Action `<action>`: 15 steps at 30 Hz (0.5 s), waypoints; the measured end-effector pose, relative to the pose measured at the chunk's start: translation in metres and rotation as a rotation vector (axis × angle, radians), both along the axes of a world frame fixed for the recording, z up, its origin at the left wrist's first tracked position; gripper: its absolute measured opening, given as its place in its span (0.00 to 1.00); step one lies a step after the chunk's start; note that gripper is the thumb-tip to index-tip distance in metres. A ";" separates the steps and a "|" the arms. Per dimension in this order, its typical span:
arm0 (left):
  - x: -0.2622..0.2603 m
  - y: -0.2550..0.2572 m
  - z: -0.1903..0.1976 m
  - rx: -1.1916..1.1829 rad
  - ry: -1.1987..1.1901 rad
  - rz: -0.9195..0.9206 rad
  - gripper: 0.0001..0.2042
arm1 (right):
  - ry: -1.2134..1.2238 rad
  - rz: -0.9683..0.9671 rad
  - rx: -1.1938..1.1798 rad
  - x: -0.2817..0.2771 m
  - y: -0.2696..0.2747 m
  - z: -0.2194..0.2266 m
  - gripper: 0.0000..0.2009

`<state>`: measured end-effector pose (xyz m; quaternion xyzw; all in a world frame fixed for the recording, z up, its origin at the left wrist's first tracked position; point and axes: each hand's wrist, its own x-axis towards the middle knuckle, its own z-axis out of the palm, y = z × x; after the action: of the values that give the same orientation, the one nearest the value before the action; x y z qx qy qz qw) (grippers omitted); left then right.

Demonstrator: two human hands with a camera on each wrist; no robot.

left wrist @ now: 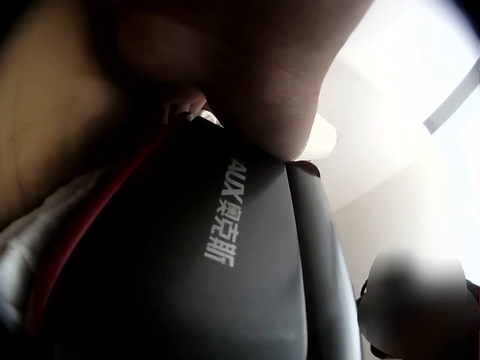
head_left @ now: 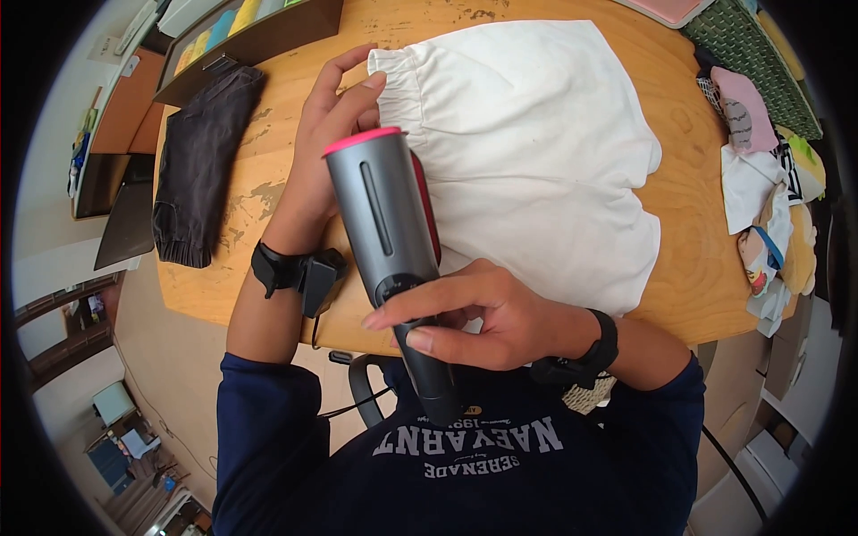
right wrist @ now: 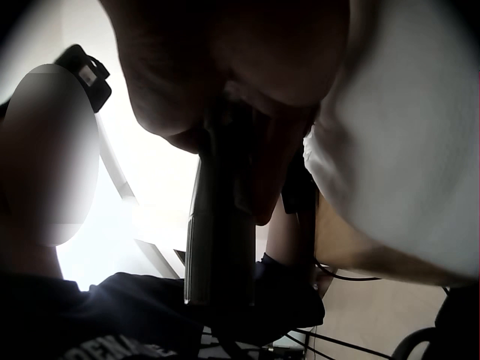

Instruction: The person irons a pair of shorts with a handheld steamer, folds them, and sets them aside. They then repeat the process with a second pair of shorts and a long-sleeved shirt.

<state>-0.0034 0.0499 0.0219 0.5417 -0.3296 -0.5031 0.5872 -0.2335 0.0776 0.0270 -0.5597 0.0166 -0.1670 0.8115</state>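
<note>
White shorts with a gathered elastic waistband lie spread on the wooden table. My left hand is at the waistband's end, pinching its edge between finger and thumb. In my right hand is a grey handheld garment steamer with a red rim, gripped around its dark handle. The steamer's head points away from my body, over the near left part of the shorts and close beside my left wrist. Its dark body with white lettering fills much of the left wrist view. The handle's lower end shows below my fingers in the right wrist view.
Folded dark trousers lie at the table's left. A brown drawer box with coloured items stands at the back left. On the right are a pile of clothes and a green woven basket.
</note>
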 end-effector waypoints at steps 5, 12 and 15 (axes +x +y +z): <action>-0.008 0.002 0.012 0.031 -0.090 0.012 0.25 | -0.032 -0.009 -0.059 0.003 0.002 -0.003 0.15; -0.004 0.003 0.008 0.007 -0.087 0.011 0.26 | 0.031 0.060 -0.053 -0.001 -0.004 0.002 0.15; -0.004 0.003 0.006 0.049 -0.122 0.040 0.26 | 0.003 0.069 -0.059 -0.001 0.001 -0.005 0.14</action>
<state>-0.0076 0.0528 0.0275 0.5921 -0.3415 -0.4650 0.5626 -0.2342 0.0783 0.0216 -0.5839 -0.0062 -0.1385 0.7999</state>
